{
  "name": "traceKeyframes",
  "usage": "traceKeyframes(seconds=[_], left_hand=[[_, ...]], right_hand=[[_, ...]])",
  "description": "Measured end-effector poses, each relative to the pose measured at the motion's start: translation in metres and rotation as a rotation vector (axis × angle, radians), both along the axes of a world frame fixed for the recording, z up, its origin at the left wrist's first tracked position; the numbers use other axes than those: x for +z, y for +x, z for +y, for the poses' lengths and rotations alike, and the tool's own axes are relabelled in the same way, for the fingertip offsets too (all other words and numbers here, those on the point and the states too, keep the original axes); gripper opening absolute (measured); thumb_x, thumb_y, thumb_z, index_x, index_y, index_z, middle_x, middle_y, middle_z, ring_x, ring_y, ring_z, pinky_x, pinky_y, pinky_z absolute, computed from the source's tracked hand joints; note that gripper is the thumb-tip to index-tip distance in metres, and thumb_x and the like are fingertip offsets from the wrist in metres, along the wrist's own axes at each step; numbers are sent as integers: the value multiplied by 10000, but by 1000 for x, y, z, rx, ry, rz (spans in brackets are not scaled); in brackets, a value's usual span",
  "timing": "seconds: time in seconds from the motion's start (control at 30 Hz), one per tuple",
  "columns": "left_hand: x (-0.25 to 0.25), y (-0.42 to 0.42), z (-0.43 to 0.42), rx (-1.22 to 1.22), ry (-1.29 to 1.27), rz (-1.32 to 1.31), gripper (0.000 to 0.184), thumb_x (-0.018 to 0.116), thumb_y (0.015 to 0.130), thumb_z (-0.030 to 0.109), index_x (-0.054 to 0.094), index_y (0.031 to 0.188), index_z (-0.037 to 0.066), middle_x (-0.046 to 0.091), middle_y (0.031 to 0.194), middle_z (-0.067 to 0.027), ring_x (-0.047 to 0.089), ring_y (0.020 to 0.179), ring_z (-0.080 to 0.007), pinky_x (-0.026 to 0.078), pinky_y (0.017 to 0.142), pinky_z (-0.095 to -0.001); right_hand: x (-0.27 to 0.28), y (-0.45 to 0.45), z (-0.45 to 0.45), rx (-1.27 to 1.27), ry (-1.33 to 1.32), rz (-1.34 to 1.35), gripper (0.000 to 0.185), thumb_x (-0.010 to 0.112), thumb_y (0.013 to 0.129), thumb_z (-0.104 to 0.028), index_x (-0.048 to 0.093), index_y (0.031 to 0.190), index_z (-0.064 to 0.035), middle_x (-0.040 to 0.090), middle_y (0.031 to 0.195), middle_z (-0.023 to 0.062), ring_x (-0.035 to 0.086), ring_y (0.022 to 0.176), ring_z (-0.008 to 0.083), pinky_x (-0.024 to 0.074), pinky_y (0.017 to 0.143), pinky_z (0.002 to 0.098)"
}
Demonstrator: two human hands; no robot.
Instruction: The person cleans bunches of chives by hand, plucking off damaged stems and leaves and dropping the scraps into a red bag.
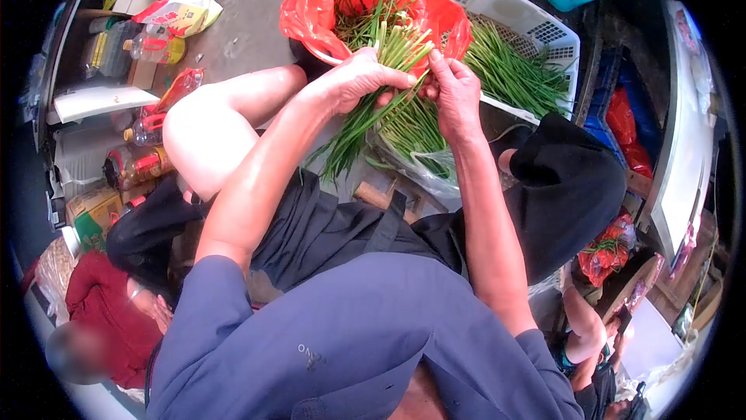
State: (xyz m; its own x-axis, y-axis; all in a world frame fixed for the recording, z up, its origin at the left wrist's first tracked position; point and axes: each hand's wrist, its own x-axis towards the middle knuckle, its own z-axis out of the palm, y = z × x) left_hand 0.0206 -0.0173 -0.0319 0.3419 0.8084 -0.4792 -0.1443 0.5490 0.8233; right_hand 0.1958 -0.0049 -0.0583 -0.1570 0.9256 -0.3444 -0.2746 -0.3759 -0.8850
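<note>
My left hand is closed round a bunch of long green stalks, their pale cut ends pointing up and right and the green leaves hanging down to the left. Close by on the right, my right hand has its thumb and fingers pinched together at the bunch's pale ends; what lies between them is too small to tell. Behind both hands stands a red plastic bag with trimmings inside. Below them, more green stalks lie in a clear plastic bag.
A white crate holds long green stalks at the upper right. Bottles and a box stand at the left. A person in dark red is at the lower left, and another person's bare leg shows at the lower right.
</note>
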Motion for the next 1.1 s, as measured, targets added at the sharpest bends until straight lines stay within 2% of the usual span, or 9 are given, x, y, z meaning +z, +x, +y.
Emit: traceKeyframes(seconds=[0.13, 0.33, 0.43, 0.53, 0.77, 0.9, 1.0, 1.1], left_hand=[[1, 0, 0, -37, -19, -7, 175, 717, 792, 141, 636, 919, 51, 617, 714, -14, 472, 480, -60, 353, 438, -198], [0, -1, 2, 31, -60, 9, 129, 699, 795, 115, 632, 889, 57, 618, 706, -14, 477, 472, -61, 359, 433, -200], [1, -2, 3, 87, -48, 7, 118, 694, 795, 111, 631, 881, 61, 614, 702, -8, 481, 478, -62, 365, 436, -204], [-2, -3, 3, 124, -42, 11, 110, 692, 798, 112, 632, 878, 66, 607, 697, -1, 480, 483, -61, 364, 435, -204], [1, -2, 2, 136, 26, 71, 132, 713, 785, 139, 635, 865, 70, 599, 695, 3, 472, 487, -60, 341, 425, -201], [0, -7, 1, 133, 7, 96, 140, 723, 777, 146, 637, 859, 72, 601, 686, -1, 472, 487, -60, 334, 419, -198], [5, -10, -2, 166, -17, 82, 131, 729, 745, 118, 650, 814, 39, 598, 638, -15, 462, 444, -78, 355, 407, -226], [3, -16, -4, 148, 3, 60, 128, 709, 783, 121, 638, 873, 64, 605, 669, -16, 496, 498, -76, 341, 420, -200]], right_hand=[[0, -1, -1, 17, -16, -42, 301, 639, 909, -318, 623, 801, -38, 584, 656, -2, 478, 517, 54, 385, 475, 205], [-9, -2, -2, -69, -87, 128, 374, 592, 930, -378, 640, 830, -20, 625, 711, 23, 495, 525, 62, 419, 504, 209], [-4, -4, -4, 1, -62, 53, 326, 613, 923, -329, 652, 863, -11, 640, 740, 29, 519, 552, 68, 438, 529, 210], [-1, -6, -7, 166, 44, -87, 174, 634, 905, -191, 661, 940, -22, 651, 793, 18, 535, 607, 57, 456, 591, 202], [1, -7, -6, 171, 89, -106, 157, 618, 908, -167, 657, 926, -16, 638, 764, 9, 527, 603, 52, 441, 572, 199], [-2, -10, -6, 136, 168, -246, 185, 604, 902, -167, 658, 892, 10, 640, 730, 23, 537, 572, 73, 439, 532, 223], [-3, -14, -3, 85, 147, -265, 170, 599, 906, -157, 654, 881, 1, 631, 730, 17, 530, 560, 66, 430, 522, 210], [-7, -16, 9, 43, 157, -248, 137, 603, 905, -141, 647, 873, -15, 629, 736, 15, 524, 539, 60, 432, 512, 196]])
